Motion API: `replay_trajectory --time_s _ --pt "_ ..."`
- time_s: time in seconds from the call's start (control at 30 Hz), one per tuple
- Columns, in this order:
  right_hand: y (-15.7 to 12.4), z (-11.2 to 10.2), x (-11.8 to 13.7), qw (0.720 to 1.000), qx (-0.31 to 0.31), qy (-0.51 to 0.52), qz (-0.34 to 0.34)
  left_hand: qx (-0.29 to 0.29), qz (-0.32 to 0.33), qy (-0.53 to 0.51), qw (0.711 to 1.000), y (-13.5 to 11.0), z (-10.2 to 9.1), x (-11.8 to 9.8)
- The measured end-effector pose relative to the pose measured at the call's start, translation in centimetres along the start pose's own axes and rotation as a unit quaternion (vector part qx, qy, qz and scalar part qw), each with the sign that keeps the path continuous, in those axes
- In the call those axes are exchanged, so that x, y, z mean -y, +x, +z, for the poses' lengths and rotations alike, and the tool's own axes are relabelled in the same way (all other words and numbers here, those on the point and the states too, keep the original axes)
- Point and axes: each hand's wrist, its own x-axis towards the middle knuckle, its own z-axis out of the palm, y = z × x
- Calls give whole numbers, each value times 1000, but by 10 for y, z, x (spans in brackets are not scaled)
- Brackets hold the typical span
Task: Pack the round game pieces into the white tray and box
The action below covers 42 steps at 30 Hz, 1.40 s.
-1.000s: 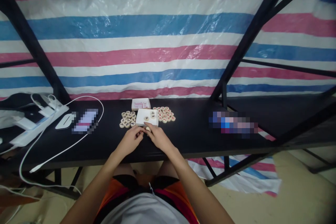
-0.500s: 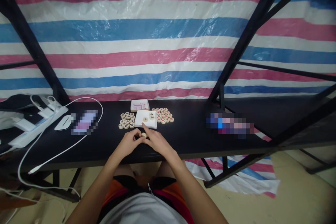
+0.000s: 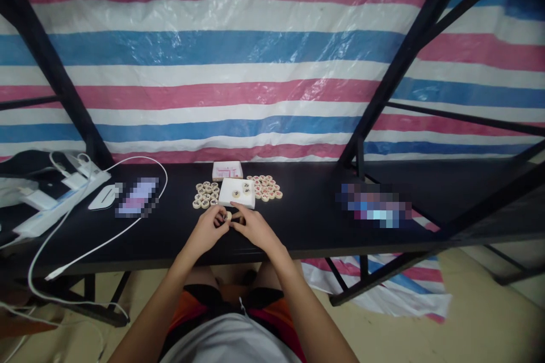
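Between thumb and fingers, my left hand (image 3: 209, 229) pinches a round Chinese chess piece (image 3: 229, 216), which is tipped on edge. My right hand (image 3: 255, 229) is beside it with fingers apart; its index finger reaches to the front edge of a white box part (image 3: 229, 197), and its thumb comes close to the held piece. On the white surface lie a black-marked piece (image 3: 236, 194) and others by its right side (image 3: 246, 188). Several black-marked pieces (image 3: 206, 195) are grouped on the left, and several red-marked pieces (image 3: 265, 188) on the right.
Behind stands another shallow box part (image 3: 227, 171) with pink print. A blurred phone (image 3: 138, 197), a white cable (image 3: 97, 247) and a power strip (image 3: 59, 210) occupy the black table's left. A blurred-out object (image 3: 374, 204) lies on the right. Metal posts (image 3: 395, 68) frame a striped sheet (image 3: 234, 91).
The chess piece has shifted slightly left and tilted in my left hand's fingers. My right hand's fingers have spread a little away from it.
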Motion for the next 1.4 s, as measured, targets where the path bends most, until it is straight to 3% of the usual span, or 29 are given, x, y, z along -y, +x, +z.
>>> replay_trajectory --time_s 0.2,0.3,0.4,0.5,0.6,0.77,1.0,1.07,1.17,1.23,1.4 --pt "1 -1 -6 986 -142 -81 14 -73 44 38 996 1 -10 -2" --pt "0 -2 -8 978 -174 -111 22 -150 18 55 987 9 -32 8" --pt "1 -1 -9 975 -168 -141 33 -204 -31 87 975 22 -64 30" --pt "2 1 -9 976 -141 -161 49 -157 -71 179 969 36 -91 55" --pt "2 1 -8 978 -130 -156 57 -88 -98 248 960 48 -103 73" --pt "2 -1 -7 979 -132 -142 65 -15 -93 252 963 60 -96 82" --pt "2 -1 -9 976 -142 -147 75 36 -57 264 962 67 -96 82" --pt "2 -1 -9 976 -144 -145 72 35 -54 262 963 66 -96 80" --pt "2 -2 -8 976 -151 -142 67 -12 -48 275 960 66 -91 68" --pt "2 -2 -8 976 -153 -139 65 -27 -32 284 958 69 -80 54" --pt "2 -2 -8 978 -151 -128 63 47 43 296 953 93 -30 13"
